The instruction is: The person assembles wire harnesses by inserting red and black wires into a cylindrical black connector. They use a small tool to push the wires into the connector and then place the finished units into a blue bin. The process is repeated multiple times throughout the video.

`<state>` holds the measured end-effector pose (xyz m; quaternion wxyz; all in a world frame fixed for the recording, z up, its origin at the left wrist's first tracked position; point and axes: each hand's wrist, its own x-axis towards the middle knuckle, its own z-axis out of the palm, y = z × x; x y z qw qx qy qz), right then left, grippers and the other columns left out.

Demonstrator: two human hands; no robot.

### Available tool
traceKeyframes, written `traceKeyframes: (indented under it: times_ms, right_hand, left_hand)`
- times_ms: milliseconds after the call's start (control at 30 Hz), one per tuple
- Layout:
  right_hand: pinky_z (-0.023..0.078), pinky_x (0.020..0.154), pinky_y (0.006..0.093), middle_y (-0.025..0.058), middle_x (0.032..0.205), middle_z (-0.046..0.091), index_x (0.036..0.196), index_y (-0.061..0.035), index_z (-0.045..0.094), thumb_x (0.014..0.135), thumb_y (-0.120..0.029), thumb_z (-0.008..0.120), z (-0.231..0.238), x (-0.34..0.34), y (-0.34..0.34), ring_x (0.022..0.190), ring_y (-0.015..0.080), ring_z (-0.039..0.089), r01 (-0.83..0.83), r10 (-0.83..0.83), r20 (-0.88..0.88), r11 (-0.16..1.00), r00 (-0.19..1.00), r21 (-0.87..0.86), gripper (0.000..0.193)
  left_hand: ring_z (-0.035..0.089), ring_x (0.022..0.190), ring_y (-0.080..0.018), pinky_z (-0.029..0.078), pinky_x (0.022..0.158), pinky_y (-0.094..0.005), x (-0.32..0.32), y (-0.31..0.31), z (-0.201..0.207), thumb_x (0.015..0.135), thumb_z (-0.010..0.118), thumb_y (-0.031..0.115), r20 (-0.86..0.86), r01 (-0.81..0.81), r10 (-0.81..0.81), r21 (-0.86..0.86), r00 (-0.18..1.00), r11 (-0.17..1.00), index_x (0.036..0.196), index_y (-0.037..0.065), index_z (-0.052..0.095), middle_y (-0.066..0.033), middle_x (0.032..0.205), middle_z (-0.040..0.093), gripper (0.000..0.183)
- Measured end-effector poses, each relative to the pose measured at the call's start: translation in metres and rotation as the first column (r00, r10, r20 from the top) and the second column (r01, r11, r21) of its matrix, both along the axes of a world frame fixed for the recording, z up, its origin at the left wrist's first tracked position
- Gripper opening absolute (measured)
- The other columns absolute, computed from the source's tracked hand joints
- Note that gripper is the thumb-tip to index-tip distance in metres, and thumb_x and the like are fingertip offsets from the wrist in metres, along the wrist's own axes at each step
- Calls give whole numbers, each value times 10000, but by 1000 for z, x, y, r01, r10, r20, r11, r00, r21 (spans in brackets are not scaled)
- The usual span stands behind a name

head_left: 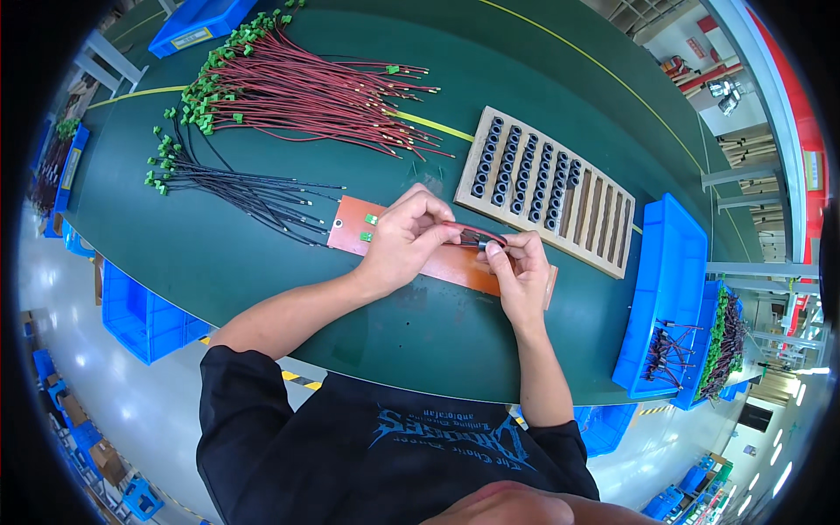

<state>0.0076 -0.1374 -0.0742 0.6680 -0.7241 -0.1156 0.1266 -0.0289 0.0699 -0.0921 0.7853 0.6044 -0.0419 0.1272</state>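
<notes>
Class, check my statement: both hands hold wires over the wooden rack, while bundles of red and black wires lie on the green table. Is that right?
Not the wooden rack: the head view shows the left hand and right hand holding the wires over the orange board. The rest is right.

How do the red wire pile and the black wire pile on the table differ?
The red wire pile is much larger and denser; the black wire pile has far fewer wires. The red wire pile lies farther from the person, while the black wire pile lies nearer. In both, green connectors sit mostly toward the left, with bare-looking tips toward the right.
</notes>
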Motion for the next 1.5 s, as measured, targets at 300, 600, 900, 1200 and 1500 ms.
traceKeyframes:
  times_ms: [300,600,900,1200,1500]
  right_hand:
    - [557,851,291,108,1009,696,1065,-10,523,1008,-21,669,-1,-1,-3,930,157,710,-12,12,27,1000,1000,-1,157]
    - [568,870,300,125,1034,705,1078,-1,525,1013,-10,651,-1,-1,-3,940,168,715,-16,16,4,999,1000,35,142]
    - [582,866,307,126,1041,699,1096,6,528,1023,-29,647,-2,0,-4,955,175,710,-31,33,-20,996,999,78,144]
    - [560,874,318,106,1037,687,1129,-13,506,1034,-34,635,1,2,-9,970,181,703,-110,119,-63,986,991,128,161]
    - [500,757,246,78,992,708,1170,-34,479,1008,-73,698,-7,3,-12,894,90,652,-203,215,94,972,972,-118,276]
  left_hand:
    - [674,906,-143,588,816,-277,-6,-1,2,950,625,-128,-28,0,-1,-28,1000,1000,973,-29,580,-58,1036,486,111]
    - [664,894,-113,594,789,-260,-8,3,3,934,700,-80,-38,76,-76,11,996,997,936,-18,588,-41,995,513,129]
    - [684,856,-126,603,741,-274,-9,8,12,878,780,-60,12,79,-85,257,996,963,808,11,584,-59,907,609,220]
    - [687,866,-183,571,718,-311,-2,4,-3,787,816,-94,168,-28,-26,315,986,949,754,5,587,-95,866,662,252]
    - [647,910,-198,545,747,-311,-2,-2,5,760,745,-157,-30,142,-139,244,990,959,787,-5,610,-104,925,653,205]
